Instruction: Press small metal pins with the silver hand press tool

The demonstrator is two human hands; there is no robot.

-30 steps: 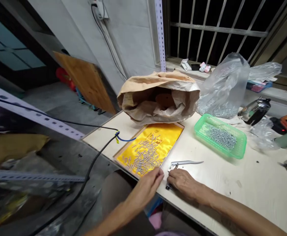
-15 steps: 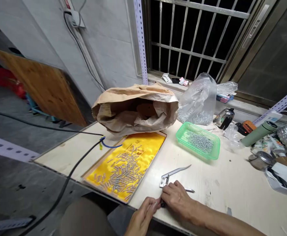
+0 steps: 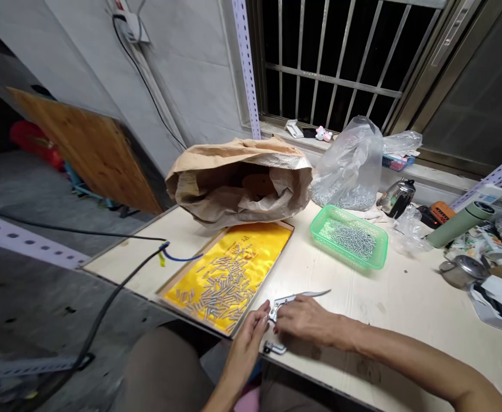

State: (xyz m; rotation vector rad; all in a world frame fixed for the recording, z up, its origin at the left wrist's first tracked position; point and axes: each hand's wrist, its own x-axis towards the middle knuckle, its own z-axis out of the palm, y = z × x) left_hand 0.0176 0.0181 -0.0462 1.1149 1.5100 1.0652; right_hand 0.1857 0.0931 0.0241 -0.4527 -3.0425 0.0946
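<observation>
Near the table's front edge, my right hand (image 3: 304, 321) is curled over silver spring-handled pliers (image 3: 281, 300). One long handle sticks out beyond my knuckles; the other is hidden under the hand. At the tool's head, my left hand (image 3: 251, 332) has thumb and forefinger pinched together, and whatever lies between them is too small to make out. A small black and silver metal fitting (image 3: 275, 348) rests at the table edge just below my hands. To the left, many short metal pins (image 3: 227, 292) are spread over yellow satin in a shallow box (image 3: 272, 243).
A green basket (image 3: 382, 252) of small metal parts stands right of the box. Behind sit an open brown paper bag (image 3: 237, 212) and a clear plastic bag (image 3: 354, 166). A green flask (image 3: 461, 223) and steel cup (image 3: 463, 272) are at right. Black cable (image 3: 117, 297) hangs at left.
Both hands have moved from the fitting at the table edge up to the pliers. My right hand now covers the pliers, which have shifted slightly left; the fitting is left uncovered.
</observation>
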